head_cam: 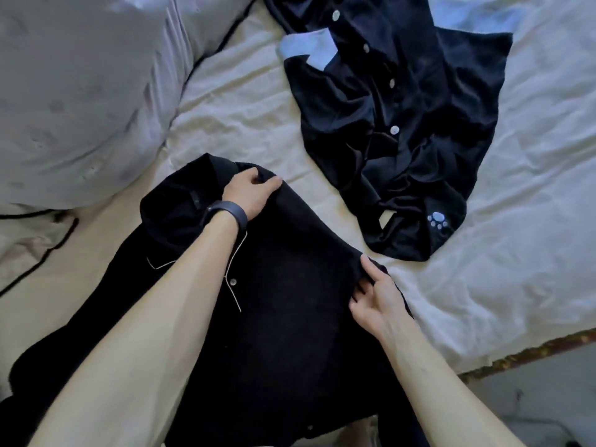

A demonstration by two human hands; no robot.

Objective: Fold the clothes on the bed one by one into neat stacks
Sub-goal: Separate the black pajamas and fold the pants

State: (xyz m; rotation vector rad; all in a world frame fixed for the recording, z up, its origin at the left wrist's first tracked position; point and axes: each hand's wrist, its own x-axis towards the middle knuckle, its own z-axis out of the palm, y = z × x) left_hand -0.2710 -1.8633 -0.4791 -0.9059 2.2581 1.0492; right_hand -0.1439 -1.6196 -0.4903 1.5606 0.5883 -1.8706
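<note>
Black shirt (283, 285) flat on bed (242, 108), near side; first fold in hand. Left hand (251, 193) pinches shoulder, right hand (374, 301) pinches side edge. Next, likely: carry side inward, keep edge straight. Navy shirt (403, 124) beyond, unfolded.

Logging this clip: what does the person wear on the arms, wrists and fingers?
The left forearm and right forearm are bare, with no sleeves in view. A dark, smooth band, like a watch or fitness tracker, circles the left wrist; the right wrist carries nothing. No gloves or rings show on the left grip or right grip.
</note>
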